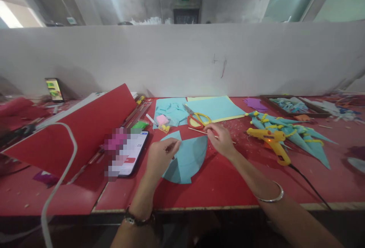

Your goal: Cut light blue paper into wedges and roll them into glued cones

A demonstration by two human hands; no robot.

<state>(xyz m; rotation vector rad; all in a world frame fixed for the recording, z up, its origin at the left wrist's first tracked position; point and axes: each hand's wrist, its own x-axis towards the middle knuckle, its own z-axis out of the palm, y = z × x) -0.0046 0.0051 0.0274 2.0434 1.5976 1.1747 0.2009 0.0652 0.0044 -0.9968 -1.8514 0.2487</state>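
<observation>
Blue paper [188,158] with a curved edge lies on the red table between my hands. My left hand [164,155] is over its left side, fingers curled together; what they hold, if anything, is hidden. At the paper's upper right, my right hand [221,137] has its fingers closed round a thin wooden stick [196,130]. Just beyond it lie scissors [203,118] with red and yellow handles. A yellow glue gun [270,137] with an orange light rests on the right, beside blue paper cones [306,145] edged in yellow.
A phone [135,156] lies left of the paper, near a large red board [85,134] and a white cable [71,156]. Blue sheets [216,107] lie at the back, and a tray [310,113] of scraps stands at the back right. A white partition [176,58] rises behind.
</observation>
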